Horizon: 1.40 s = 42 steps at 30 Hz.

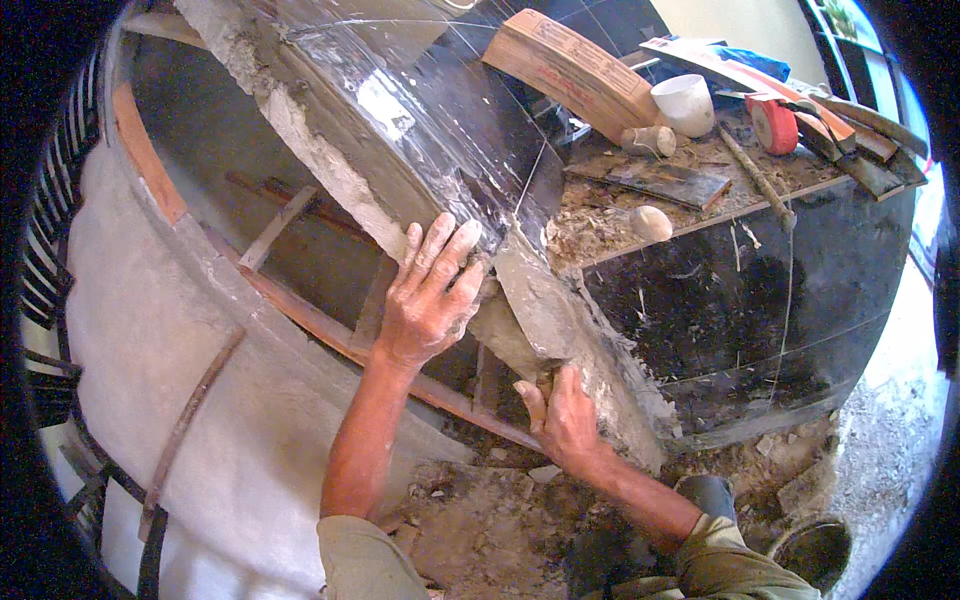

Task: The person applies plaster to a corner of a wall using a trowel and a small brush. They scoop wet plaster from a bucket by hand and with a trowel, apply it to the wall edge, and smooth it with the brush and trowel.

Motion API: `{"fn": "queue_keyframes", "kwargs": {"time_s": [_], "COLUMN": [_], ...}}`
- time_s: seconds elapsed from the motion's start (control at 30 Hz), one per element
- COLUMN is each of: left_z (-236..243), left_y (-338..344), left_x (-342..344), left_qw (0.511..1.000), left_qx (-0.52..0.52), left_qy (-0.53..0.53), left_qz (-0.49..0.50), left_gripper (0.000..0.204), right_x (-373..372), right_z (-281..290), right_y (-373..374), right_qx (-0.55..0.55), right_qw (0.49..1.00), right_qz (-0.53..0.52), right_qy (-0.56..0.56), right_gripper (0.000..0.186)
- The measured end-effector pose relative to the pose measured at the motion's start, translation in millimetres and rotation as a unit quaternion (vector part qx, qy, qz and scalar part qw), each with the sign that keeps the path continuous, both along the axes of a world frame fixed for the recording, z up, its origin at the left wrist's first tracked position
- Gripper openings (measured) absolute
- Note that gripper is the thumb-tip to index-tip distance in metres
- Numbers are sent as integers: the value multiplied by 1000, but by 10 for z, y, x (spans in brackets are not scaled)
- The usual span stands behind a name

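Note:
My left hand (430,290) is spread on the mortar-covered edge of a ledge faced with glossy black tile (420,130). Its fingers are stretched out and whitened with dust, and the fingertips reach the tile's corner. Lower and to the right, my right hand (570,415) has curled fingers, with its thumb apart, at the lower end of a flat grey mortar-smeared piece (535,300). Whatever lies inside those fingers is hidden. Rough mortar (625,370) runs down beside this hand, next to a dark tiled front (740,310).
On the rubble-strewn right ledge are a long cardboard box (575,75), a white cup (683,105), a red tape roll (772,125), a hammer-like stick (755,175) and tile strips (660,182). A curved pale wall (230,400) stands left. A bucket (812,553) sits at lower right.

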<state>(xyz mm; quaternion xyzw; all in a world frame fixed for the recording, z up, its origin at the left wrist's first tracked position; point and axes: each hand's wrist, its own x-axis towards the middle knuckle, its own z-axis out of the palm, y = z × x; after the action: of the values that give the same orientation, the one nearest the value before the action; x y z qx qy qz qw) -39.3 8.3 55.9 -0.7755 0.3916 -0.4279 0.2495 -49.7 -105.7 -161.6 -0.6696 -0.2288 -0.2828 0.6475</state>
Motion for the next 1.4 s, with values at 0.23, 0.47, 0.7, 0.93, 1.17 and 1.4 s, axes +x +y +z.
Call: {"fn": "queue_keyframes", "kwargs": {"time_s": [0.23,0.47,0.7,0.93,1.17,1.4], "left_z": [17,25,14,19,55,10], "left_y": [14,-4,24,14,-39,42], "left_x": [32,16,30,23,-1,29], "left_qw": [1000,1000,1000,1000,1000,1000], "left_qx": [8,7,12,19,19,13], "left_qy": [-7,5,2,-2,15,-1], "left_qz": [-7,3,2,5,8,-1], "left_gripper": [24,22,25,24,24,23], "right_x": [-40,-235,-225,-152,-28,49], "right_z": [-10,-309,-148,-121,-30,-101], "right_y": [-68,-154,-147,-98,-139,-88], "right_qx": [-18,-22,-28,-20,-16,-14], "right_qw": [999,996,999,999,999,1000], "right_qz": [31,50,30,44,28,7], "right_qy": [37,65,12,25,19,-27], "right_gripper": [43,39,41,40,39,44]}}
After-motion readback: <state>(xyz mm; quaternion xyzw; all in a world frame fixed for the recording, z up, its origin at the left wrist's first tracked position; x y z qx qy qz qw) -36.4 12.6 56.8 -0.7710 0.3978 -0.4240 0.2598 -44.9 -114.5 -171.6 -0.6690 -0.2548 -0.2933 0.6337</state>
